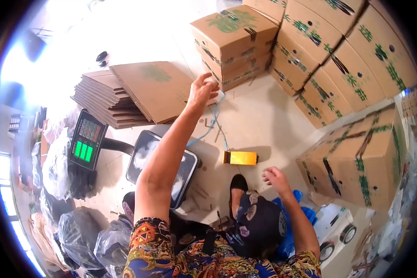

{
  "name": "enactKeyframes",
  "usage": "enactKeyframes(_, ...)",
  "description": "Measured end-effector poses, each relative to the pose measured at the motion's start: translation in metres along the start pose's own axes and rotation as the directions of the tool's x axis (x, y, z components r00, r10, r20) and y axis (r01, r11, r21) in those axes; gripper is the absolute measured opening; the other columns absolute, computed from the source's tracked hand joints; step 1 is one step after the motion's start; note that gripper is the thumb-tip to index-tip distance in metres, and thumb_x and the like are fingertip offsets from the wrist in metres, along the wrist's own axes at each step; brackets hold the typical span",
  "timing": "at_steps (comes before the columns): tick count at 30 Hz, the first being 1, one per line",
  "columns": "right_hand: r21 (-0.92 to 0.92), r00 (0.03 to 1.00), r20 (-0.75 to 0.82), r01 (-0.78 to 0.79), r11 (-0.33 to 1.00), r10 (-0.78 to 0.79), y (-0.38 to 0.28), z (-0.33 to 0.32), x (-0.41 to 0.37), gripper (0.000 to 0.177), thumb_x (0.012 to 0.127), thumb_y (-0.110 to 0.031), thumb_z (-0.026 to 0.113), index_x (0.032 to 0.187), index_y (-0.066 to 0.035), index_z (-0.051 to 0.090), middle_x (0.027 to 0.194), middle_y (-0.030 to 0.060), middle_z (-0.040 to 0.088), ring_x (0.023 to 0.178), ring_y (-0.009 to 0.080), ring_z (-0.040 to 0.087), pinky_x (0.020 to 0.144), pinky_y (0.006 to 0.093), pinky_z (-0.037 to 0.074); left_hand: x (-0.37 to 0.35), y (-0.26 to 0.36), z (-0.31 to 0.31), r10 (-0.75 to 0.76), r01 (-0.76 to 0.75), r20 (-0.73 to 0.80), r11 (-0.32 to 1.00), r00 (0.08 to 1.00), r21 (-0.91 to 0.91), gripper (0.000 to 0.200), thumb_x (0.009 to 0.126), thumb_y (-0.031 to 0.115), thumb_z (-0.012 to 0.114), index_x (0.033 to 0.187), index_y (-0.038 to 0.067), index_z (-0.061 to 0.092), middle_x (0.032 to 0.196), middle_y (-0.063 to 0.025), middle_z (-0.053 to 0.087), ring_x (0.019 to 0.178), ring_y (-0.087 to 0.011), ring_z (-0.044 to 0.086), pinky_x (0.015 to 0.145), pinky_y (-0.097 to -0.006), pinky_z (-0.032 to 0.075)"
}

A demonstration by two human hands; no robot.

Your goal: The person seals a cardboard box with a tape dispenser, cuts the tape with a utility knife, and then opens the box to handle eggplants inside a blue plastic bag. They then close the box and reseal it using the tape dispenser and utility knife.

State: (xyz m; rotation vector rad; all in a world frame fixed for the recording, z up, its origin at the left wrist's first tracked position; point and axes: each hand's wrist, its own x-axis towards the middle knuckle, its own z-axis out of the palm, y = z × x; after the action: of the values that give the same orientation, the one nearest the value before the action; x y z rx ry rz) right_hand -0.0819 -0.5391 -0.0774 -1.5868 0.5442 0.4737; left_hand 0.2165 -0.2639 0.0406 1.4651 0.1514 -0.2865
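My left hand (202,91) reaches far forward, its fingers curled, beside the front corner of a stack of cardboard boxes (238,34). A small whitish-blue piece (219,96) shows at its palm side, but I cannot make out what it is. From there a pale blue cord (212,123) trails over the floor towards a yellow box-shaped object (241,158). My right hand (277,180) hovers above the floor near my knee, fingers loosely bent and a little apart, with nothing visible in them. Below my left forearm is the platform of a scale (183,194).
The scale's display (86,140) glows green at left. Flattened cartons (150,85) lean behind it. Taped boxes (310,51) are piled at the back right, with a big carton (352,160) nearer. Plastic bags (78,236) sit at lower left; a white wheeled object (331,227) is at right.
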Motion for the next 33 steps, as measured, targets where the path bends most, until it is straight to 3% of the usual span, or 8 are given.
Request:
enactKeyframes(11, -0.042, 0.975, 0.094, -0.200, 0.979, 0.203, 0.072, 0.005, 0.001, 0.026, 0.093, -0.020, 0.062, 0.109, 0.001, 0.061, 0.086, 0.0051, 0.068, 0.071, 0.0109, 0.064, 0.061, 0.0257, 0.052, 0.142, 0.034, 0.005, -0.042, 0.010, -0.068, 0.911, 0.997, -0.413, 0.054, 0.090, 0.006, 0.039, 0.144, 0.010, 0.037, 0.079, -0.0062, 0.055, 0.067, -0.0176, 0.054, 0.066, -0.0377, 0.052)
enactKeyframes(16, 0.025, 0.955, 0.039, -0.297, 0.955, 0.296, 0.070, -0.004, -0.005, 0.027, 0.093, -0.023, 0.062, 0.108, -0.001, 0.061, 0.087, 0.0048, 0.067, 0.072, 0.0098, 0.063, 0.060, 0.0235, 0.051, 0.172, 0.031, -0.020, -0.052, 0.055, 0.015, 0.948, 0.999, -0.313, 0.048, 0.083, 0.001, 0.043, 0.130, 0.008, 0.049, 0.069, -0.0010, 0.047, 0.058, -0.0132, 0.046, 0.056, -0.0337, 0.049)
enactKeyframes(18, 0.010, 0.970, 0.040, -0.241, 0.971, 0.240, 0.078, -0.014, 0.016, 0.029, 0.093, -0.026, 0.062, 0.107, -0.001, 0.061, 0.086, 0.0040, 0.066, 0.071, 0.0093, 0.062, 0.060, 0.0232, 0.050, 0.147, 0.036, -0.014, 0.042, -0.038, -0.088, 0.998, 0.995, 0.048, 0.043, 0.083, 0.004, 0.045, 0.126, 0.007, 0.050, 0.068, -0.0012, 0.046, 0.056, -0.0129, 0.045, 0.054, -0.0337, 0.050)
enactKeyframes(23, 0.019, 0.994, 0.078, -0.084, 0.996, 0.082, 0.013, -0.021, 0.089, 0.030, 0.092, -0.031, 0.064, 0.108, -0.005, 0.062, 0.084, 0.0009, 0.065, 0.071, 0.0085, 0.060, 0.063, 0.0231, 0.049, 0.136, 0.020, -0.013, 0.085, -0.072, 0.121, 0.992, 0.989, -0.107, 0.029, 0.082, 0.009, 0.048, 0.110, 0.004, 0.053, 0.063, -0.0021, 0.047, 0.051, -0.0132, 0.046, 0.053, -0.0294, 0.048)
enactKeyframes(28, 0.316, 0.992, -0.068, 0.123, 0.941, -0.107, -0.141, -0.022, 0.176, 0.069, 0.093, -0.058, 0.055, 0.134, -0.002, 0.051, 0.129, 0.0098, 0.059, 0.115, 0.0201, 0.056, 0.093, 0.0367, 0.047, 0.006, -0.016, 0.027, 0.038, -0.131, 0.470, 0.977, 0.882, 0.167, 0.017, 0.087, 0.011, 0.055, 0.097, -0.001, 0.063, 0.073, -0.0072, 0.059, 0.061, -0.0110, 0.055, 0.061, -0.0245, 0.047)
enactKeyframes(30, 0.335, 0.973, -0.165, 0.209, 0.919, -0.161, -0.196, -0.021, 0.199, 0.081, 0.092, -0.064, 0.051, 0.141, 0.000, 0.043, 0.142, 0.0133, 0.048, 0.125, 0.0241, 0.049, 0.101, 0.0393, 0.041, 0.007, -0.026, 0.026, 0.522, -0.522, -0.076, 0.853, 0.850, 0.014, 0.018, 0.094, 0.012, 0.055, 0.103, -0.001, 0.063, 0.085, -0.0077, 0.061, 0.078, -0.0107, 0.058, 0.066, -0.0269, 0.048)
enactKeyframes(31, 0.348, 0.968, -0.165, 0.235, 0.907, -0.188, -0.214, -0.023, 0.212, 0.084, 0.092, -0.066, 0.050, 0.142, 0.000, 0.041, 0.144, 0.0140, 0.045, 0.127, 0.0255, 0.046, 0.104, 0.0397, 0.038, 0.015, 0.001, 0.010, 0.674, -0.629, -0.148, 0.732, 0.723, 0.262, 0.022, 0.099, 0.016, 0.054, 0.109, -0.001, 0.062, 0.100, -0.0087, 0.062, 0.091, -0.0124, 0.056, 0.076, -0.0295, 0.048)
enactKeyframes(33, 0.395, 0.965, -0.166, 0.254, 0.883, -0.203, -0.238, -0.020, 0.236, 0.087, 0.091, -0.069, 0.048, 0.144, -0.001, 0.039, 0.146, 0.0138, 0.043, 0.130, 0.0262, 0.043, 0.107, 0.0397, 0.034, 0.056, 0.034, -0.013, 0.669, -0.571, -0.290, 0.739, 0.684, 0.358, 0.043, 0.100, 0.034, 0.050, 0.127, 0.000, 0.055, 0.114, -0.0135, 0.061, 0.104, -0.0198, 0.055, 0.093, -0.0326, 0.043)
